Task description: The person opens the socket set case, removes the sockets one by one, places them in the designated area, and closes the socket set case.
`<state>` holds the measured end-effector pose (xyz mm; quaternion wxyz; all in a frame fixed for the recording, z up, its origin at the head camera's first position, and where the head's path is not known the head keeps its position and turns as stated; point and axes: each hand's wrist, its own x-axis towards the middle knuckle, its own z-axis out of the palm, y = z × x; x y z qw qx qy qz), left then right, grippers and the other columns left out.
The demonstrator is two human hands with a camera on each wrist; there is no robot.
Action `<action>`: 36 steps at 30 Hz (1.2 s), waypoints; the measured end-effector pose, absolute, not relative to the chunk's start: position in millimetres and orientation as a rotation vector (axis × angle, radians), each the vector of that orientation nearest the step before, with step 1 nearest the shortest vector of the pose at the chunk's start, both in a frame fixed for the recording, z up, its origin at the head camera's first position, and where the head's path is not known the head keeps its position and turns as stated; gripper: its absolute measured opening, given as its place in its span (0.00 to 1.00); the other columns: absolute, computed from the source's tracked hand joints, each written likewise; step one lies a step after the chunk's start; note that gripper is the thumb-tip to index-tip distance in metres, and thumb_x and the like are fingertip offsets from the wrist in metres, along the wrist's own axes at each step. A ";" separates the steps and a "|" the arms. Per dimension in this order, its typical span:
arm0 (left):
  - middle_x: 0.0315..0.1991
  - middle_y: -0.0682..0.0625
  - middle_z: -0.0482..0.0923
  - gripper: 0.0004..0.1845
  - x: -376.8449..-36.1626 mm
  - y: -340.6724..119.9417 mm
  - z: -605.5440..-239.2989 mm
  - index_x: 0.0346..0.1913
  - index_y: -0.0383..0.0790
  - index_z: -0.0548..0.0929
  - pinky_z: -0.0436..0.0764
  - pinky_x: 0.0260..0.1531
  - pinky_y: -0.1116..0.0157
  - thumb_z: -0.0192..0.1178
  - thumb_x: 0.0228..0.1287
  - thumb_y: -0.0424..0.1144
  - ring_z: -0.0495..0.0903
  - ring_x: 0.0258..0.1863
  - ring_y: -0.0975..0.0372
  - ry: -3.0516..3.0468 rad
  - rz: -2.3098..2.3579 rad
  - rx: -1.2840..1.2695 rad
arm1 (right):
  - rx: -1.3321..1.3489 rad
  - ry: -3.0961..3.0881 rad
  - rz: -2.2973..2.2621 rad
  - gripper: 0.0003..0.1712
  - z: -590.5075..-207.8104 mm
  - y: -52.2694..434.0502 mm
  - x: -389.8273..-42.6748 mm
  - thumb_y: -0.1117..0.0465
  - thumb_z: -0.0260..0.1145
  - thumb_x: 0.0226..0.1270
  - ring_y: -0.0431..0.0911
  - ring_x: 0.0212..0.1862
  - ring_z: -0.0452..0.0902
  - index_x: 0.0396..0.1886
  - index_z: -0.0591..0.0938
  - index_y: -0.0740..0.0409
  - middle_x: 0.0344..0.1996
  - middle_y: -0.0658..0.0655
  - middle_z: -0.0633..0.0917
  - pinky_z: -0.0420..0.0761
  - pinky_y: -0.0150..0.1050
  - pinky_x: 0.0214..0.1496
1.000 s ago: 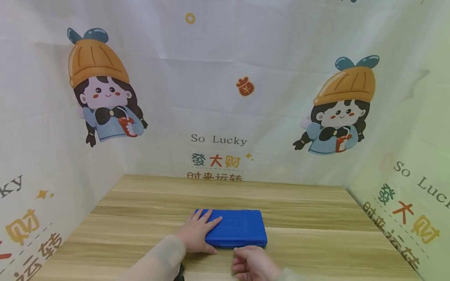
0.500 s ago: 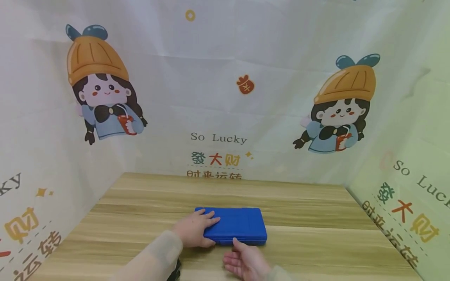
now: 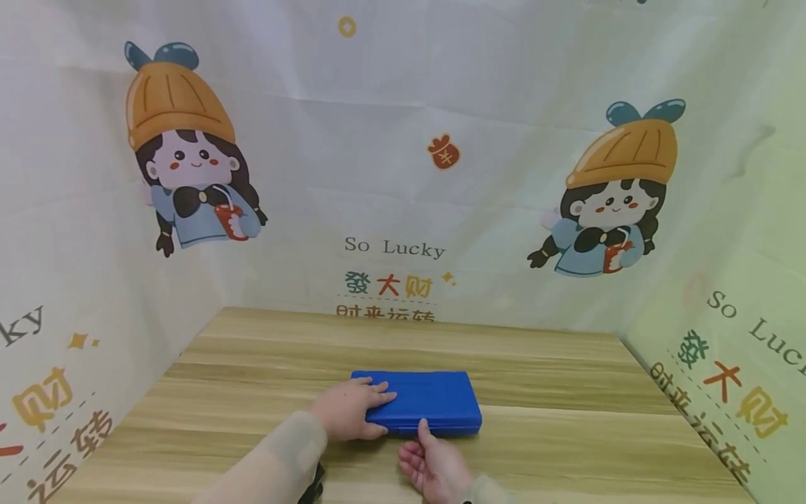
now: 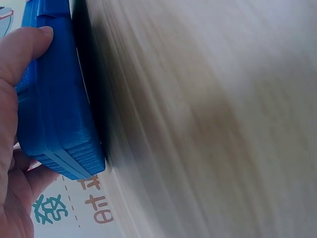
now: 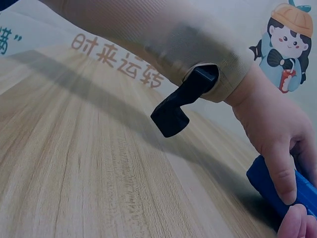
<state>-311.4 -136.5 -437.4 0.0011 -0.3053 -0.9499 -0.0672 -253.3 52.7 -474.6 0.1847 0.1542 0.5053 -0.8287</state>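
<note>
A flat blue plastic case (image 3: pixel 434 399) lies closed on the wooden table, its long front edge toward me. My left hand (image 3: pixel 346 409) grips its left end: the fingers spread over the top, and the thumb presses the front side. In the left wrist view, the ribbed short end of the case (image 4: pixel 59 114) shows, with the thumb on one side and fingers behind. My right hand (image 3: pixel 437 465) is at the front edge, its straight thumb touching there and its other fingers loosely bent below. The right wrist view shows only its fingertips (image 5: pixel 294 223), near the left thumb.
Wood-grain table top (image 3: pixel 554 378) surrounds the case. A printed cloth backdrop (image 3: pixel 390 168) with cartoon figures and lettering stands behind and at both sides. A black device (image 5: pixel 183 101) is strapped at the left sleeve and juts out over the table.
My right hand has turned, its thumb rising to the case's front edge. My left hand has shifted slightly left, its thumb now against the front side. The case stays nearly in place.
</note>
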 end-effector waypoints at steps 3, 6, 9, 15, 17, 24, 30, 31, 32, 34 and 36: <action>0.66 0.50 0.70 0.32 -311.5 -137.3 -436.7 0.65 0.52 0.75 0.66 0.62 0.49 0.62 0.59 0.60 0.66 0.66 0.47 -2.981 -0.235 -0.972 | 0.436 1.458 -2.317 0.24 -474.9 52.4 -254.1 0.49 0.44 0.79 0.40 0.27 0.78 0.38 0.70 0.69 0.22 0.53 0.78 0.81 0.31 0.34; 0.66 0.50 0.70 0.32 -311.9 -137.0 -435.7 0.65 0.52 0.76 0.67 0.62 0.50 0.63 0.59 0.59 0.67 0.66 0.46 -2.966 -0.234 -0.992 | 0.442 1.480 -2.302 0.22 -474.1 53.3 -254.3 0.50 0.43 0.79 0.41 0.27 0.77 0.41 0.66 0.69 0.23 0.54 0.77 0.80 0.31 0.33; 0.66 0.50 0.70 0.32 -311.3 -137.0 -436.2 0.65 0.52 0.76 0.67 0.62 0.50 0.64 0.58 0.58 0.67 0.66 0.46 -2.964 -0.199 -1.005 | 0.452 1.495 -2.288 0.19 -473.0 54.1 -253.1 0.52 0.41 0.80 0.42 0.26 0.77 0.47 0.61 0.67 0.23 0.55 0.76 0.80 0.32 0.32; 0.68 0.49 0.68 0.32 -306.7 -137.5 -440.3 0.66 0.51 0.75 0.66 0.63 0.50 0.64 0.60 0.56 0.64 0.68 0.47 -2.989 -0.207 -0.981 | 0.377 1.526 -2.259 0.13 -474.6 55.2 -250.0 0.58 0.39 0.81 0.41 0.22 0.78 0.48 0.59 0.67 0.21 0.54 0.78 0.79 0.31 0.28; 0.68 0.48 0.67 0.33 -305.3 -136.7 -440.1 0.67 0.50 0.74 0.65 0.63 0.50 0.64 0.59 0.56 0.63 0.68 0.47 -2.993 -0.200 -0.976 | 0.361 1.524 -2.260 0.12 -475.2 55.6 -249.6 0.60 0.40 0.81 0.39 0.21 0.78 0.47 0.60 0.68 0.20 0.53 0.78 0.79 0.30 0.27; 0.68 0.48 0.67 0.35 -302.7 -135.8 -440.3 0.68 0.48 0.71 0.66 0.63 0.52 0.63 0.60 0.58 0.64 0.68 0.50 -2.981 -0.146 -0.967 | 0.399 1.530 -2.282 0.10 -472.5 56.6 -248.1 0.60 0.46 0.79 0.40 0.23 0.74 0.41 0.65 0.63 0.22 0.52 0.75 0.77 0.29 0.29; 0.66 0.46 0.70 0.33 -301.1 -137.0 -437.2 0.68 0.43 0.72 0.67 0.62 0.53 0.60 0.64 0.57 0.68 0.66 0.51 -2.912 -0.102 -0.991 | 0.329 1.587 -2.290 0.09 -466.1 59.1 -246.6 0.58 0.50 0.78 0.39 0.23 0.75 0.38 0.68 0.60 0.21 0.50 0.77 0.75 0.29 0.27; 0.65 0.46 0.71 0.32 -301.3 -137.4 -436.4 0.67 0.42 0.73 0.68 0.61 0.54 0.60 0.65 0.56 0.69 0.65 0.51 -2.889 -0.089 -1.005 | 0.307 1.601 -2.284 0.10 -464.6 60.6 -246.7 0.58 0.50 0.77 0.40 0.23 0.76 0.38 0.69 0.60 0.21 0.50 0.77 0.75 0.29 0.27; 0.64 0.46 0.72 0.30 -301.4 -137.9 -435.4 0.66 0.42 0.74 0.70 0.60 0.54 0.59 0.66 0.54 0.70 0.64 0.52 -2.864 -0.075 -1.020 | 0.280 1.618 -2.268 0.10 -463.0 62.7 -247.0 0.58 0.51 0.77 0.40 0.23 0.76 0.38 0.70 0.60 0.22 0.50 0.78 0.75 0.30 0.28; 0.62 0.46 0.74 0.28 -302.0 -138.7 -434.3 0.65 0.41 0.75 0.72 0.58 0.55 0.59 0.67 0.52 0.73 0.62 0.52 -2.819 -0.051 -1.043 | 0.221 1.667 -2.204 0.11 -459.9 68.9 -248.2 0.58 0.51 0.77 0.40 0.25 0.78 0.41 0.72 0.63 0.23 0.51 0.80 0.77 0.32 0.30; 0.61 0.46 0.75 0.27 -302.6 -139.0 -433.6 0.64 0.40 0.76 0.73 0.57 0.56 0.59 0.67 0.51 0.74 0.61 0.53 -2.792 -0.042 -1.059 | 0.163 1.720 -2.123 0.14 -456.9 77.6 -249.8 0.59 0.51 0.77 0.41 0.26 0.80 0.45 0.73 0.67 0.24 0.52 0.83 0.80 0.34 0.32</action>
